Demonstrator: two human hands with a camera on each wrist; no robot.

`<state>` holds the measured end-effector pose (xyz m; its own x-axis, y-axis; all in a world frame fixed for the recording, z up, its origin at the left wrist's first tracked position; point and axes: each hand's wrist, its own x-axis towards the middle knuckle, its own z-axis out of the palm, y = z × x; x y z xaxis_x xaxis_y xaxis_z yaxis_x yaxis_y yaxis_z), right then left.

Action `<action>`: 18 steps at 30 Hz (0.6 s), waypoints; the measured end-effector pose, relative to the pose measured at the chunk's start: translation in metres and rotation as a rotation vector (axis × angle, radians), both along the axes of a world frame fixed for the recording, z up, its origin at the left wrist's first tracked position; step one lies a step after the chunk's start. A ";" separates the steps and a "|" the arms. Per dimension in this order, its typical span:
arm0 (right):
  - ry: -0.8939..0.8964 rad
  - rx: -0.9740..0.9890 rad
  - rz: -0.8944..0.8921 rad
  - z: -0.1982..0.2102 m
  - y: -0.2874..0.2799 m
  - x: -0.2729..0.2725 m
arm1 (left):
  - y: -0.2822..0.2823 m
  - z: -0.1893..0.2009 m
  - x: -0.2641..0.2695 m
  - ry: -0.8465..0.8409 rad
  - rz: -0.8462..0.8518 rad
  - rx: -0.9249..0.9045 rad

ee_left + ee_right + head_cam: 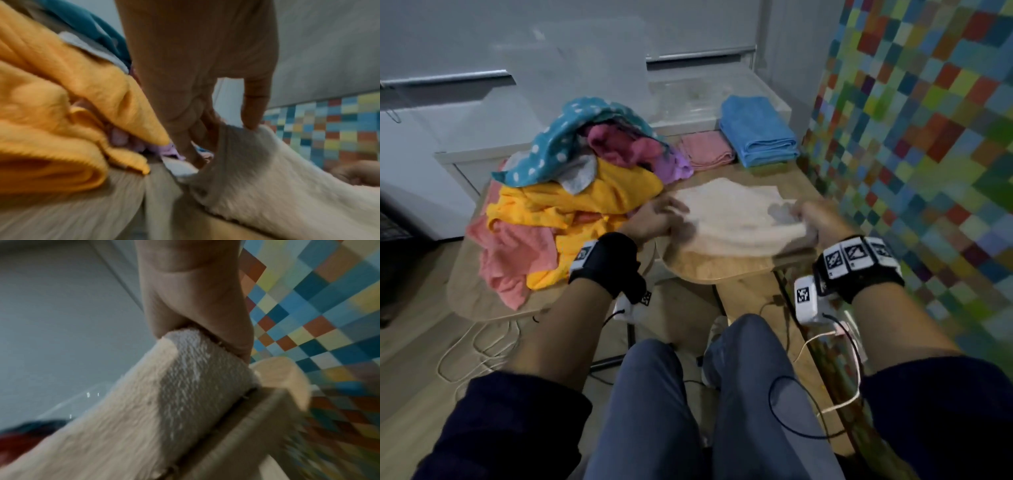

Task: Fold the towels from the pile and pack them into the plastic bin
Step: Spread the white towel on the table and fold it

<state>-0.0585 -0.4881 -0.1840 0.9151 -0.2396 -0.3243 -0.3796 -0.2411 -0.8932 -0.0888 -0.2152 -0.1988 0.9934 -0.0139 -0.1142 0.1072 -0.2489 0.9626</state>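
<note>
A cream towel (pixel 736 219) lies spread on the wooden table (pixel 722 270) in front of me. My left hand (pixel 657 216) pinches its left edge, with thumb and fingers on the cloth (pixel 236 142). My right hand (pixel 815 219) grips the right edge of the cream towel (pixel 185 378). Left of the towel is the pile (pixel 571 192) of unfolded towels: teal dotted, magenta, yellow, salmon. A folded blue towel (pixel 756 130) and a folded pink towel (pixel 709 150) lie at the back. The clear plastic bin (pixel 709 92) stands behind them.
A wall of coloured squares (pixel 928 137) runs close along the right of the table. Grey cabinets (pixel 465 85) stand behind. Cables (pixel 482 349) trail on the floor under the table, near my knees (pixel 688 394).
</note>
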 end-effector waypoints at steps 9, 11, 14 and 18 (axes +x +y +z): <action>-0.169 -0.644 0.208 -0.018 -0.002 0.017 | -0.001 -0.012 0.007 -0.073 0.048 0.693; -0.186 -0.646 0.145 -0.016 -0.001 0.027 | -0.001 -0.013 0.018 -0.044 0.122 0.740; -0.071 -0.695 0.178 -0.021 0.000 0.038 | -0.006 -0.017 0.033 0.067 0.120 0.819; -0.008 -0.777 0.229 -0.026 0.006 0.049 | -0.011 -0.021 0.047 0.132 0.161 0.861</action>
<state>-0.0100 -0.4824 -0.2100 0.9703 -0.2004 -0.1355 -0.2402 -0.8649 -0.4408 -0.0414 -0.2264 -0.2195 0.9538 0.2687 -0.1348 0.3006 -0.8536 0.4254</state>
